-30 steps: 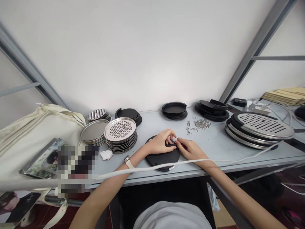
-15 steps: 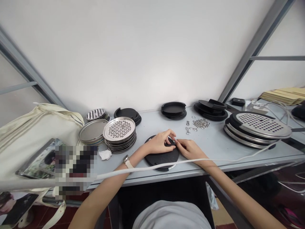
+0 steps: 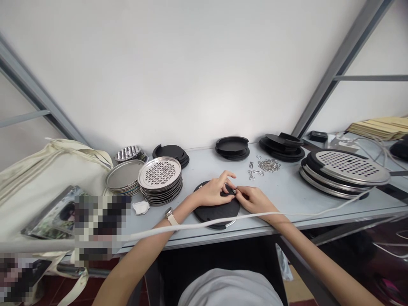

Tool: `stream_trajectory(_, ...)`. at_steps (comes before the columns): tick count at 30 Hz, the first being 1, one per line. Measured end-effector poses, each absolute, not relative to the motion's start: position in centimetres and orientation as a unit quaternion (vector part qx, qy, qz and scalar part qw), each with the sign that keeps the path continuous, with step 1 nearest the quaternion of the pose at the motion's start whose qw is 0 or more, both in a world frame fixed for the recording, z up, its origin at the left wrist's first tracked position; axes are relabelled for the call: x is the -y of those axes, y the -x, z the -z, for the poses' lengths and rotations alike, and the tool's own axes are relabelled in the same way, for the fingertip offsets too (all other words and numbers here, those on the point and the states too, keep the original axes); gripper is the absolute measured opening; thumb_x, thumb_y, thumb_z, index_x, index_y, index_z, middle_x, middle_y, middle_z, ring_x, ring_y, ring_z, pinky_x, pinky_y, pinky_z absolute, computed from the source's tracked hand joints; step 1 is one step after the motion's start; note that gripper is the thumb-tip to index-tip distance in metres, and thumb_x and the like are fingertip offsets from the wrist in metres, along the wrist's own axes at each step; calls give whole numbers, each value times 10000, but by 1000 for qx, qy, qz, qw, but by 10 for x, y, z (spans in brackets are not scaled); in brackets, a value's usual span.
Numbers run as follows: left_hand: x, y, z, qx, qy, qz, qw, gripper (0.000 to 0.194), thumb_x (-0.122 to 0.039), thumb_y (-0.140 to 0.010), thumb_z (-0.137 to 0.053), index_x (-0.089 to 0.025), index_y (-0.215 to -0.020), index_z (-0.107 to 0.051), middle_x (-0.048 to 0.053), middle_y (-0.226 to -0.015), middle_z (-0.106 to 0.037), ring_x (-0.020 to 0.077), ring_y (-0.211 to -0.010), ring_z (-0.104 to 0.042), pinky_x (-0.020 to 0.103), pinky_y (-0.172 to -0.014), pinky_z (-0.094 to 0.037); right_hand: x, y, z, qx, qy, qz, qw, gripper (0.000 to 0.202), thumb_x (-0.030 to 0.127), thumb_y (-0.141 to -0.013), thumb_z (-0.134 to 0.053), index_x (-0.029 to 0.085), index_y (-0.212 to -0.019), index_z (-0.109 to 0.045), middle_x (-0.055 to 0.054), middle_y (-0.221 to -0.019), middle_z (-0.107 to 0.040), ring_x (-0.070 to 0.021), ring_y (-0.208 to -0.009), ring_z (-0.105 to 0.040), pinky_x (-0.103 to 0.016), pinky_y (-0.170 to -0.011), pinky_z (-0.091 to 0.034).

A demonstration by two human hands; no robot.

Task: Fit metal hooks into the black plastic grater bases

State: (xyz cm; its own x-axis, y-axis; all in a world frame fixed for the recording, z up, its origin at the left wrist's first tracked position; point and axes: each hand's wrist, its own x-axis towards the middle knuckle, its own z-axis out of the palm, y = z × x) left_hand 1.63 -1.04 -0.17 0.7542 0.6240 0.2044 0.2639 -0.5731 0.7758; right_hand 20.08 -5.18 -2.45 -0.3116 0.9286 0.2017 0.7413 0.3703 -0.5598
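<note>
A round black disc [image 3: 216, 211] lies near the table's front edge, with a silvery metal rim showing along its lower right side. My left hand [image 3: 213, 191] rests on top of it, fingers spread and bent, thumb laid across the surface. At the disc's upper right edge my right hand [image 3: 251, 198] is closed in a pinch on a small metal clip [image 3: 234, 191], mostly hidden by the fingertips. Fingers of the left hand come close to the clip too; whether they touch it I cannot tell. Beyond the right hand lies a pile of metal clips [image 3: 269, 165].
Stacked metal grater discs [image 3: 161, 173] and plain metal discs [image 3: 125, 175] stand on the left. Black round parts [image 3: 232, 146] sit along the wall. A stack of black-rimmed graters [image 3: 346, 170] is at right. A white cable [image 3: 197, 223] crosses before my forearms.
The fingers of my left hand have lifted and spread slightly. The metal clip has shifted a little under the right fingertips. The disc has stayed in place.
</note>
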Motion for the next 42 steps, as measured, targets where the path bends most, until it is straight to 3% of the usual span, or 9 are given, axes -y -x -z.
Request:
stream_trajectory(30, 8, -15, -1, -250, -831, -247, 430, 509, -184, -711, -632, -208, -1145, -368, 50, -959, -651, 98, -727, -575, 239, -692, -463, 53, -199, 28, 786, 537, -159, 262, 313, 322, -881, -353, 186, -610, -430, 20, -534, -484, -90, -480, -402, -222, -501, -259)
stream_trajectory(39, 6, -13, -1, -290, -833, -253, 397, 488, -123, -695, -575, -214, -1134, -382, 19, -918, -665, 116, -768, -563, 251, -722, -447, 53, -198, 27, 779, 527, -179, 288, 298, 312, -866, -364, 194, -595, -404, 39, -494, -408, -90, -469, -356, -225, -489, -258)
stream_trajectory(42, 8, -13, -3, -289, -838, -256, 385, 518, -138, -686, -588, -219, -1152, -379, 25, -999, -636, 96, -721, -541, 242, -696, -445, 51, -199, 29, 767, 537, -174, 305, 304, 333, -880, -345, 196, -616, -409, 44, -489, -396, -92, -466, -343, -228, -491, -260)
